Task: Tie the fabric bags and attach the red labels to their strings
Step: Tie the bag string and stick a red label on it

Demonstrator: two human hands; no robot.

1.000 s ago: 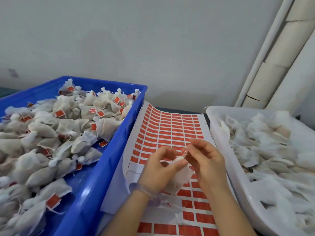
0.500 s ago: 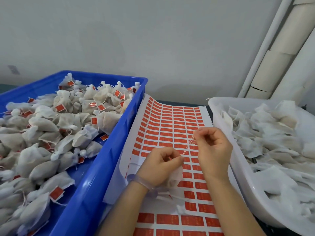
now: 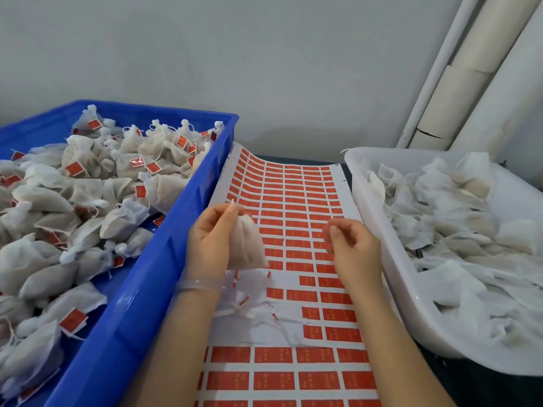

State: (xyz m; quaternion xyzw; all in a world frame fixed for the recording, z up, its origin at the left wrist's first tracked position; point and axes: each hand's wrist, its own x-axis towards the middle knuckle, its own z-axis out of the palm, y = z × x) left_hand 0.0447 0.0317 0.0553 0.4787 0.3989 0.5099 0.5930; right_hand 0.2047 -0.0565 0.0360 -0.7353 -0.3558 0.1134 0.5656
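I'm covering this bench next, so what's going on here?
A person is working over a sheet of red labels, partly peeled near them. Their left hand pinches the gathered neck of a small fabric bag, which hangs above the sheet with no label seen on it. The right hand is held apart, fingers curled; whether it holds the string is too blurred to tell. The blue crate on the left holds tied, labelled bags; the white tub on the right holds loose ones.
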